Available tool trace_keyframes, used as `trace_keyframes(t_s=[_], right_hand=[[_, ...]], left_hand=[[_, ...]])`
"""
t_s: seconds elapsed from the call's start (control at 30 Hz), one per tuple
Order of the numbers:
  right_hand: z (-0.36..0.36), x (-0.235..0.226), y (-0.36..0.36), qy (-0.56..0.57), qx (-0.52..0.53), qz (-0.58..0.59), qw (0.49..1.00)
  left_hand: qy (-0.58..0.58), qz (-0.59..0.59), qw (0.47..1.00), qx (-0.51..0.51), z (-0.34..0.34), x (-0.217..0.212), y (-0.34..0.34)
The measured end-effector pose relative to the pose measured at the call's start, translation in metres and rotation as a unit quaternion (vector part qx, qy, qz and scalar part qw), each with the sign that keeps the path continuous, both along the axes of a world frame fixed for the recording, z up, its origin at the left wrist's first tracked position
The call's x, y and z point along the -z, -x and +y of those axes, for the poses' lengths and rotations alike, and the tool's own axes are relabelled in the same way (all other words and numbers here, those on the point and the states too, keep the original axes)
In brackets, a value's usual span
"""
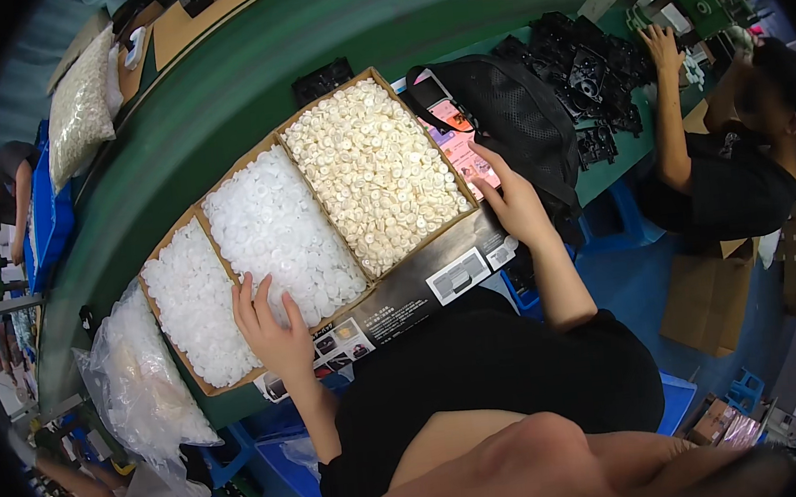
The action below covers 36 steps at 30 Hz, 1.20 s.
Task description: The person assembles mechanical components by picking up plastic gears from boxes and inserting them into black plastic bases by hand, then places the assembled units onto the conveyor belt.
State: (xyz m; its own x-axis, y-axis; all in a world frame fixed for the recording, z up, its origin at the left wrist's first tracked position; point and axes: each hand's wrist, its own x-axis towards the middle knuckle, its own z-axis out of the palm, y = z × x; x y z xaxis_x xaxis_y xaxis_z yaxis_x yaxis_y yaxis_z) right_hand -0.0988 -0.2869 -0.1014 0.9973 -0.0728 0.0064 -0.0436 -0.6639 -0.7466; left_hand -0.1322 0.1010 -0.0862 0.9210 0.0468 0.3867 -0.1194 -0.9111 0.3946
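Note:
A cardboard tray with three compartments lies before me. Small white plastic parts fill the left and middle sections. Cream-coloured round parts, like little gears or caps, fill the right one. My left hand rests with fingers apart over the white parts, near the divider and the front edge; it grips nothing. At the tray's right end, a phone with a bright pink screen leans beside a black mesh bag. My right hand reaches to this phone, fingers stretched, the fingertips at its screen.
Black moulded parts are heaped right of the bag. A clear plastic bag of white parts sits left of the tray. A green belt runs behind. Co-workers sit at the right and left. A cardboard box stands on the floor.

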Motion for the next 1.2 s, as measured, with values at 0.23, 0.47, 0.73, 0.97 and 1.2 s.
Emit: trace_keyframes(t_s=[0.23,0.47,0.73,0.97,1.2], right_hand=[[0.007,-0.001,-0.003,0.004,0.051,0.027,0.998],[-0.013,0.011,0.003,0.003,-0.034,-0.080,0.996],[0.002,0.006,0.002,0.002,0.041,-0.022,0.999],[0.002,0.004,0.009,0.047,0.011,-0.006,0.999],[-0.002,0.012,0.014,0.035,0.029,-0.077,0.996]], left_hand=[[-0.008,-0.004,1.000,0.001,-0.001,0.001,-0.001],[0.048,0.000,0.999,-0.010,0.000,-0.007,-0.001],[0.042,-0.067,0.994,0.077,0.001,-0.061,-0.053],[0.036,0.005,0.988,0.148,0.012,-0.070,-0.166],[0.055,0.129,0.985,0.104,0.055,-0.004,-0.274]])
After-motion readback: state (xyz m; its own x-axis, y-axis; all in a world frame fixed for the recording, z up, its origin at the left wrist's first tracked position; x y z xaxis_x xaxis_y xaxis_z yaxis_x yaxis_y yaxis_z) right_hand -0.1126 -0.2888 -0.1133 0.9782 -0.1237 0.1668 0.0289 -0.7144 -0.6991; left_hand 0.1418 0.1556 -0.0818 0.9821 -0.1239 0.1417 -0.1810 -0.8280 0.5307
